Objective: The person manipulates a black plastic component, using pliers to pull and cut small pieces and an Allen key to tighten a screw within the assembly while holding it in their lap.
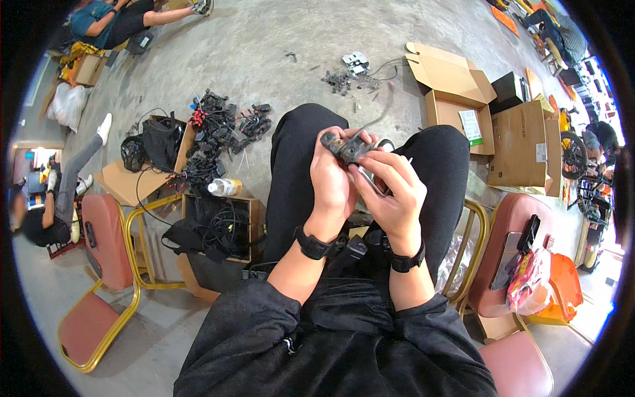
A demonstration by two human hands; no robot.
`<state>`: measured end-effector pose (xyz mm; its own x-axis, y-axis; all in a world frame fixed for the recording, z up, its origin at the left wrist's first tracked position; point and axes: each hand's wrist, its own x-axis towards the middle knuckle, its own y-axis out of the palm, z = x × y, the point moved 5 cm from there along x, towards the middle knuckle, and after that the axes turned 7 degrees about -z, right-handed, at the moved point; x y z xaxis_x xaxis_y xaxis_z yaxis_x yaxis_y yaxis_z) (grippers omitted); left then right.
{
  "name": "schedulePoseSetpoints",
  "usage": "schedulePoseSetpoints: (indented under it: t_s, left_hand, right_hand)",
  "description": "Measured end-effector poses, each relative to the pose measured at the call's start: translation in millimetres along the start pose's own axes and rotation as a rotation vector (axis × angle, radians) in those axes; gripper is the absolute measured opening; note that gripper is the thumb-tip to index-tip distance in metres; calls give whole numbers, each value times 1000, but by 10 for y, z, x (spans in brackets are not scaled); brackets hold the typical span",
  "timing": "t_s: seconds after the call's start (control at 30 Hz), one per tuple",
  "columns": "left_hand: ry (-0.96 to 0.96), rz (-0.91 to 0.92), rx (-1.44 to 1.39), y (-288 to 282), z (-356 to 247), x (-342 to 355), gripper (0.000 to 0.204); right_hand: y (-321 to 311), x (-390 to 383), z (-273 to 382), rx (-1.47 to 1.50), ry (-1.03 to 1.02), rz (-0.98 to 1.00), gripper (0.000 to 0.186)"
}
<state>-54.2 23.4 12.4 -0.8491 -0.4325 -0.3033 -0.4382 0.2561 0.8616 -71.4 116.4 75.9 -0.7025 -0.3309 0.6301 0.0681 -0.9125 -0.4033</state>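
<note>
Above my lap, my left hand (pixel 329 182) is wrapped round a small dark grey device (pixel 345 148) with a rounded, cylinder-like body. A thin grey cable (pixel 378 118) rises from it, away from me. My right hand (pixel 395 188) pinches at the device's right side, its fingertips against it. A slim, shiny metal piece (pixel 378 188) shows under those fingers; its kind is hard to make out. Next to the fingertips sits a round, light-rimmed part (pixel 385 144), partly hidden. Both wrists wear black bands.
Left of my legs lie a heap of black cabled parts (pixel 215 129), a plastic bottle (pixel 225 187) and a box of black cables (pixel 221 228). Ahead are small loose parts (pixel 355 63) and an opened carton (pixel 456 83). Pink chairs (pixel 109 241) flank me; other people sit farther off.
</note>
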Motion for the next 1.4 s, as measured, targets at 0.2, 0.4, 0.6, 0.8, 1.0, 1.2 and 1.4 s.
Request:
schedulePoseSetpoints:
  t_s: [0.2,0.4,0.6,0.8,1.0,1.2,1.4]
  left_hand:
    - [302,10,96,15,-197,-14,22]
    - [25,-82,-162,-14,-163,-13,21]
    - [52,-65,-195,-24,-248,1,20]
    - [76,205,-17,38,-371,27,16]
    - [-2,321,340,132,-305,-65,14]
    - [-27,352,358,183,-201,-122,11]
    - [292,322,504,231,-184,-114,10]
  right_hand:
    - [42,-50,-11,63,46,54,24]
    - [163,-132,-45,312,183,52,21]
    - [182,-131,-41,522,341,35,21]
    - [24,-180,-165,690,679,-168,14]
    - [-185,-80,-218,593,567,-301,15]
    - [-133,-59,-190,625,559,-250,16]
    - [-164,-75,-247,505,480,-236,10]
